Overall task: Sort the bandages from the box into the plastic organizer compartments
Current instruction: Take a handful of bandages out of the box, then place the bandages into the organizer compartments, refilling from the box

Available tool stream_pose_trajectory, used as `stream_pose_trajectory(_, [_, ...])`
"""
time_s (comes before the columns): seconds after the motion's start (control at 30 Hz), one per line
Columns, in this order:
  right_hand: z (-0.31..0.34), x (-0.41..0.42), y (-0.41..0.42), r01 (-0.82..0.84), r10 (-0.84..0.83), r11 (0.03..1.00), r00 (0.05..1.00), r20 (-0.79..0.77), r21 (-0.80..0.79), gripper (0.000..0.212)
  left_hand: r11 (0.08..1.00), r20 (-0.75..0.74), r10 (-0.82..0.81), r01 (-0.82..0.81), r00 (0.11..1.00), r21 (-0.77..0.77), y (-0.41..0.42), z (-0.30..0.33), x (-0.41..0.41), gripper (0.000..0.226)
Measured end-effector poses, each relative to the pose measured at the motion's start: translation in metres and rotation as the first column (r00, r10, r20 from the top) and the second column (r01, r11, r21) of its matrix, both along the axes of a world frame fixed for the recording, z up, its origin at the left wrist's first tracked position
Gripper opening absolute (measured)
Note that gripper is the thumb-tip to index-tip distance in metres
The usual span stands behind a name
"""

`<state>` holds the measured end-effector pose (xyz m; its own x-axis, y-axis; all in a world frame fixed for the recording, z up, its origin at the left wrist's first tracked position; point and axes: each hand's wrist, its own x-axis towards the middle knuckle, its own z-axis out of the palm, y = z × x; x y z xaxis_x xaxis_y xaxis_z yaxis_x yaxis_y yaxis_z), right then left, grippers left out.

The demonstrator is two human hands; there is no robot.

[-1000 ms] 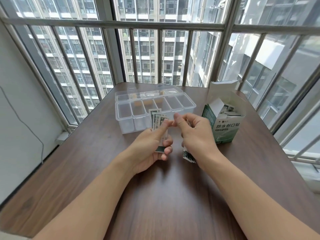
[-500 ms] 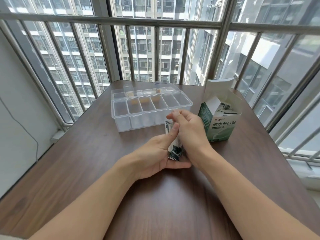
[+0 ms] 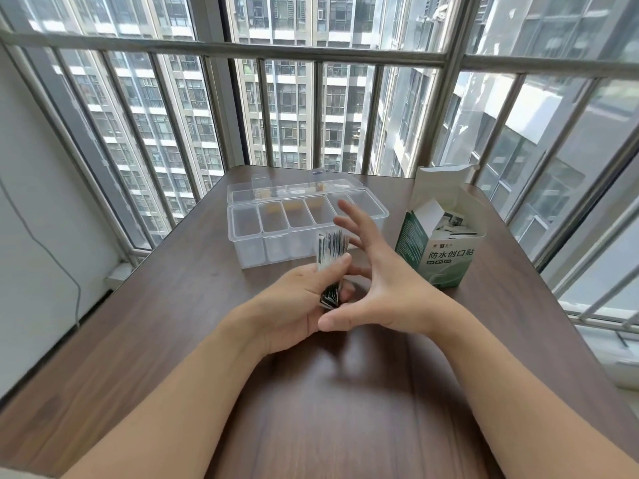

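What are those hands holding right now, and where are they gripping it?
The left hand grips a stack of bandages around its lower half, thumb across the front. The right hand is spread open, holding nothing.

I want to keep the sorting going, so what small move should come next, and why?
Probably the right hand, open beside the stack, should pinch off one of the bandages the left hand grips and carry it to the open organizer just beyond.

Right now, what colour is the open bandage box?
Green and white, seen in the head view: the box beside the organizer.
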<state>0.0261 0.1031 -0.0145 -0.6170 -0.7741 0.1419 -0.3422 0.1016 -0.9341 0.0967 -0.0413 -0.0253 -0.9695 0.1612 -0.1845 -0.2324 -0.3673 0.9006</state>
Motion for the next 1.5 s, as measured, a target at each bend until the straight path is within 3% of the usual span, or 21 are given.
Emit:
stream_pose_trajectory(0.07, [-0.001,0.002,-0.002,-0.036,0.036,0.999,0.999,-0.015,0.009,0.133,1.0,0.002,-0.01,0.01,1.0,-0.008,0.0,-0.001,0.0,0.039])
stream_pose_trajectory(0.2, [-0.007,0.003,-0.007,0.013,-0.01,0.999,0.996,-0.091,0.029,0.123,1.0,0.015,0.007,-0.006,1.0,-0.026,0.004,-0.002,-0.001,0.031])
stream_pose_trajectory(0.37, [-0.008,0.008,-0.009,0.062,-0.046,0.996,0.976,-0.215,0.068,0.121,0.998,0.005,0.029,-0.029,1.0,-0.052,0.0,-0.006,-0.004,0.048])
stream_pose_trajectory(0.5, [-0.005,0.007,-0.008,0.028,-0.021,0.999,0.972,-0.234,0.027,0.128,0.998,-0.02,0.01,-0.011,1.0,-0.057,-0.003,-0.004,-0.003,0.036])
stream_pose_trajectory(0.6, [-0.006,0.008,-0.009,0.018,-0.004,0.998,0.972,-0.233,0.061,0.126,0.999,0.024,0.038,-0.038,0.999,-0.003,0.0,0.0,-0.001,0.054])
stream_pose_trajectory(0.8, [-0.005,0.012,-0.008,0.051,-0.028,0.996,0.957,-0.288,0.07,0.122,0.997,0.039,0.058,-0.056,0.998,-0.043,0.001,0.001,-0.001,0.073])
stream_pose_trajectory(0.9, [-0.005,0.008,-0.006,0.077,-0.041,0.993,0.94,-0.338,0.093,0.123,0.998,0.023,0.015,-0.014,1.0,-0.053,-0.005,0.002,0.001,0.056])
stream_pose_trajectory(0.97, [-0.006,0.007,-0.006,0.089,-0.039,0.989,0.926,-0.376,0.115,0.123,0.996,-0.007,0.003,-0.003,1.0,-0.084,-0.009,0.002,-0.001,0.021])
stream_pose_trajectory(1.07, [-0.008,0.008,-0.007,0.052,-0.027,0.996,0.942,-0.335,0.066,0.124,0.997,-0.02,0.028,-0.03,0.999,-0.074,-0.009,0.002,-0.001,0.022])
stream_pose_trajectory(1.13, [-0.004,0.007,-0.009,0.042,-0.045,0.999,0.982,-0.186,-0.022,0.111,0.995,-0.028,0.073,-0.075,0.997,-0.073,-0.009,0.002,-0.002,0.027])
stream_pose_trajectory(1.2, [0.003,0.004,-0.009,0.07,-0.075,0.991,0.996,-0.043,-0.116,0.068,0.991,-0.052,0.084,-0.089,0.995,-0.097,-0.011,0.003,-0.002,0.034])
stream_pose_trajectory(1.3, [0.007,-0.002,-0.01,0.123,-0.141,0.984,0.98,-0.142,-0.131,0.017,0.985,-0.082,0.088,-0.099,0.993,-0.139,-0.014,0.005,-0.002,0.026])
stream_pose_trajectory(1.5, [0.017,-0.004,-0.01,0.098,-0.117,0.989,0.978,-0.175,-0.109,0.009,0.959,-0.133,0.055,-0.089,0.99,-0.269,-0.013,0.011,0.001,0.035])
